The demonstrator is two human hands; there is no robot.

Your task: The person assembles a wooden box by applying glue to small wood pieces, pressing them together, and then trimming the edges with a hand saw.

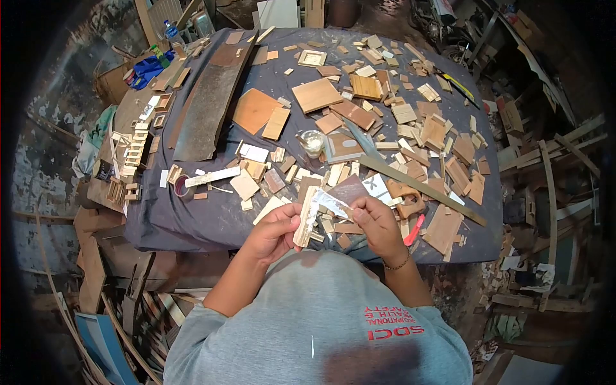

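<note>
Close to my body, my left hand (pixel 279 230) grips a short wooden strip (pixel 307 215) between thumb and fingers. White paste is smeared along the strip's right side, and a small wooden piece (pixel 316 237) juts out near its lower end. My right hand (pixel 377 224) pinches the end of a thin piece smeared with white paste (pixel 332 204), which slants up and left to the top of the strip. What this thin piece is made of is hidden by the paste. A small clear cup of white paste (pixel 313 145) stands farther back on the dark tablecloth (pixel 192 221).
Wooden offcuts (pixel 317 95) of many sizes cover the cloth. A long flat strip (pixel 423 189) lies at the right, with a red-handled tool (pixel 414 230) nearby. At the back right is a yellow cutter (pixel 459 88); a long dark board (pixel 215 102) lies left. A tape roll (pixel 182 186) sits front left.
</note>
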